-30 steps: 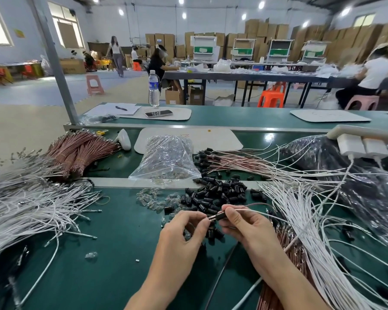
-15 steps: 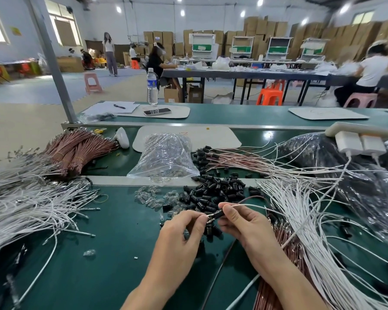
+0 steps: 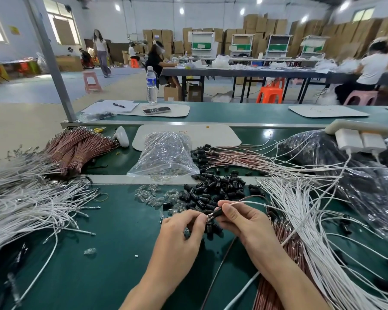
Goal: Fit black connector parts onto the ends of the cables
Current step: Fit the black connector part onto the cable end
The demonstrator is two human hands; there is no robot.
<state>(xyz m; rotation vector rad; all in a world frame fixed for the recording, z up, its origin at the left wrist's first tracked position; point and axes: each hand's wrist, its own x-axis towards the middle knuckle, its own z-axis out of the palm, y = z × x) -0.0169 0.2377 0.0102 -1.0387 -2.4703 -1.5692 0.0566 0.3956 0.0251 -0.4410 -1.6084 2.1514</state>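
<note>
Midway across the bench (image 3: 99,265), the right hand (image 3: 240,222) pinches a seemingly light, rigid black connector part (image 3: 216,213) on a thin, floppy cable (image 3: 246,200), the left hand (image 3: 184,229) pinching its metal tip; gripping close behind the end should prevent buckling.

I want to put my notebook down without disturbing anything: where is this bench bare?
Barest: the near green mat between the left white cable heap and the left hand, and the far bench strip between its two white mats. Crowded: around the black connector pile and the right white cables.
</note>
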